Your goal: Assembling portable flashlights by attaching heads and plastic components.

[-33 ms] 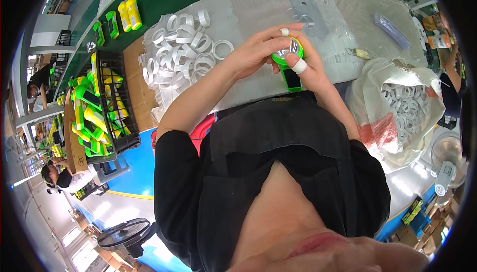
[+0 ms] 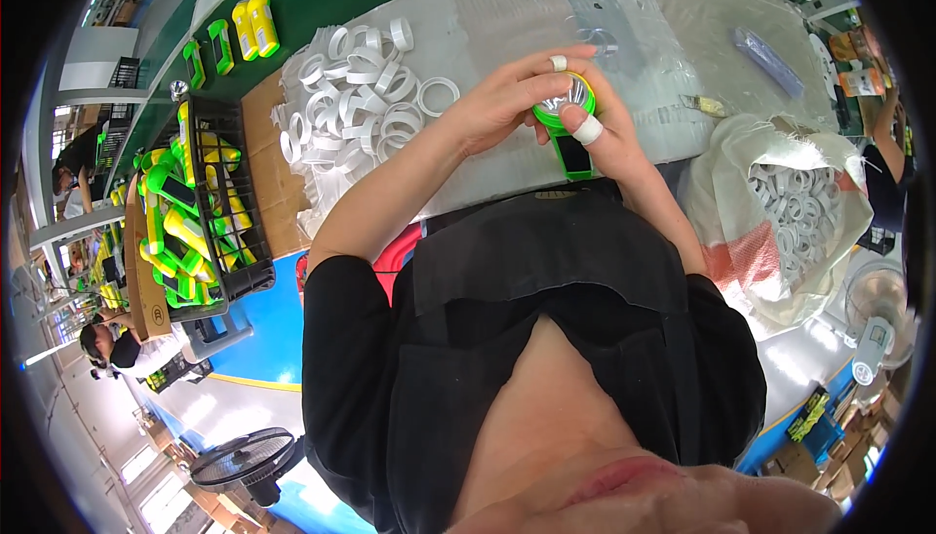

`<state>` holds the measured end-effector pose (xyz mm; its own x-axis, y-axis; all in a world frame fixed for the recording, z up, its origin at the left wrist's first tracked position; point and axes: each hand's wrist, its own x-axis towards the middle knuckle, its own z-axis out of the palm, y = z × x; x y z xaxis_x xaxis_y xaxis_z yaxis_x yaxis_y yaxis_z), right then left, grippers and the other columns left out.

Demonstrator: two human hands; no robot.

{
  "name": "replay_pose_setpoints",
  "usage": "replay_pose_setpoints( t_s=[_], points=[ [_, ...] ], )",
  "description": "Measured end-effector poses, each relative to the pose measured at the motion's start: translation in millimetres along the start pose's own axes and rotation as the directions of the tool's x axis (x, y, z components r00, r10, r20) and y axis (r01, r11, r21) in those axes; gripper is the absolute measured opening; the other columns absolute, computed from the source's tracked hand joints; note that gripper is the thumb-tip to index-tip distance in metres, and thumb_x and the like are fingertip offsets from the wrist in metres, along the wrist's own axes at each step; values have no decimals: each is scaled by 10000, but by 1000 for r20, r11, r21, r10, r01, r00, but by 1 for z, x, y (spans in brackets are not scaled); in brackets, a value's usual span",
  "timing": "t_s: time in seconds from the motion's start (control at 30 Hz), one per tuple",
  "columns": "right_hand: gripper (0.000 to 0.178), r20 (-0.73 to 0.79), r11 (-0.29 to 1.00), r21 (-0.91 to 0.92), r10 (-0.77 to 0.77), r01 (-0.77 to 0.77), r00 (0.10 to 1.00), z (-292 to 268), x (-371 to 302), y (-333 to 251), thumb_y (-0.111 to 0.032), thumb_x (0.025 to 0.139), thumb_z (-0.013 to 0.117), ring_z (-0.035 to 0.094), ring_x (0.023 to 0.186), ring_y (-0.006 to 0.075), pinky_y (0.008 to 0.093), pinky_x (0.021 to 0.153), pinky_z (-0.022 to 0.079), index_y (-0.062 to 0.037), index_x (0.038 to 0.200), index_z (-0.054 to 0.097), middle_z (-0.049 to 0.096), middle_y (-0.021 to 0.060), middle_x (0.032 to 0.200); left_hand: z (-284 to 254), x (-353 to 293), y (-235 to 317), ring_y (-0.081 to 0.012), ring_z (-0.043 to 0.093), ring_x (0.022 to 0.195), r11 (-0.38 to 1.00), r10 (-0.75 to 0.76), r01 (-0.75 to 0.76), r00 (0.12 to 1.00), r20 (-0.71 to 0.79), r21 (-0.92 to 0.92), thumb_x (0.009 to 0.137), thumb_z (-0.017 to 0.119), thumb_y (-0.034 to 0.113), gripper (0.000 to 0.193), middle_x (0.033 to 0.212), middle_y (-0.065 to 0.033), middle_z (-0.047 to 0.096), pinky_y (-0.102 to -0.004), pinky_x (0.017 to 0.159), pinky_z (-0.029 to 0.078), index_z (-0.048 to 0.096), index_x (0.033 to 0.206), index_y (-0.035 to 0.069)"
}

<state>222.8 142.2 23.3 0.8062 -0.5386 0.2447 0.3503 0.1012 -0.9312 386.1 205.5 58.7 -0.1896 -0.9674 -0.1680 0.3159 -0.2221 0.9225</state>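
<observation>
Grip of left hand (image 2: 502, 97) and right hand (image 2: 608, 136) clamps a green lamp (image 2: 573, 151); a carton (image 2: 143, 285) bears a printed mark (image 2: 158, 316).

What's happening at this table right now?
A person is holding a green flashlight in both hands over the worktable. The left hand is at its round lens end, and the right hand holds it from the other side. A loose pile of white rings lies to the left on the table. To the right, an open woven sack holds more rings. A black crate at far left is heaped with green-and-yellow flashlights.
</observation>
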Motion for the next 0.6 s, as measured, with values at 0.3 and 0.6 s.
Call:
replay_pose_setpoints(
  t_s=[0.3, 0.6],
  points=[
    [404, 9, 998, -49, -31, 32, 999, 7, 6, -3, -243, 927, 621, 622, 726, 155, 287, 632, 507, -29, 1238, 477, 625, 91, 913, -6, -6, 0, -112, 571, 908, 998, 58, -58, 998, 20, -25, 925, 586, 388, 593, 1078, -26, 598, -243, 630, 481, 454, 1428, 102],
    [426, 119, 992, -108, -46, 59, 992, 10, 21, 0, -297, 927, 636, 619, 716, 145, 288, 646, 500, -53, 1241, 484, 613, 65, 865, -12, -18, 1, -125, 569, 936, 993, 33, -33, 999, 1, 110, 902, 617, 390, 643, 1122, -40, 594, -265, 675, 494, 427, 1448, 106]
  ],
)
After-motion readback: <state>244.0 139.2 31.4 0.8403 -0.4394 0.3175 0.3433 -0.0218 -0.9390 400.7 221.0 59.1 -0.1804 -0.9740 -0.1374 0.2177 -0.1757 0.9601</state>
